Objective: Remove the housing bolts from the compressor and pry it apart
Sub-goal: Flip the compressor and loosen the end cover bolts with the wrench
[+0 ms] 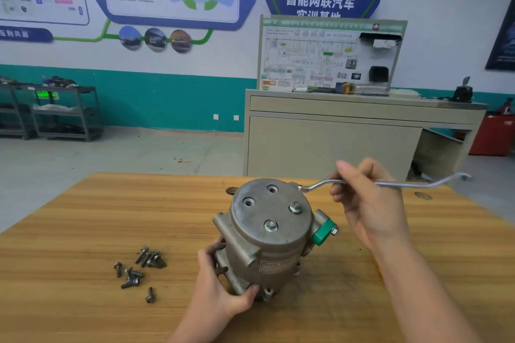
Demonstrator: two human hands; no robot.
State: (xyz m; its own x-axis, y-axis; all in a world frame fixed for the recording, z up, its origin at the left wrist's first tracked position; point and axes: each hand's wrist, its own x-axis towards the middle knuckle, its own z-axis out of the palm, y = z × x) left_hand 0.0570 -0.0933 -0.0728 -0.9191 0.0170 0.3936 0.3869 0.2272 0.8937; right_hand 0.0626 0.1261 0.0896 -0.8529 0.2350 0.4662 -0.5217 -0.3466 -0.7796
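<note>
The compressor [267, 237] is stood on end on the wooden tabletop [83, 217], between the two hands, with its round end cover turned upward. Two housing bolts [281, 217] are seen seated in that cover, while two other holes beside them are empty. The body is gripped low on its near side by the left hand [220, 284], whose fingers and thumb are curled round a cast lug. A cranked box wrench [390, 182] is pinched in the right hand [367, 203], held above and just beyond the compressor, its far end apparently engaged at the cover's rim, though the exact seat cannot be told.

The casting is judged heavy, rigid and smooth, so a slip is likely if it is held by the rounded barrel alone; the lugs and mounting ears are judged the surest holds. A green-capped port [323, 232] on the side toward the right hand is best left ungripped.

Loose bolts [139, 270] are scattered on the tabletop to the outside of the left hand.
</note>
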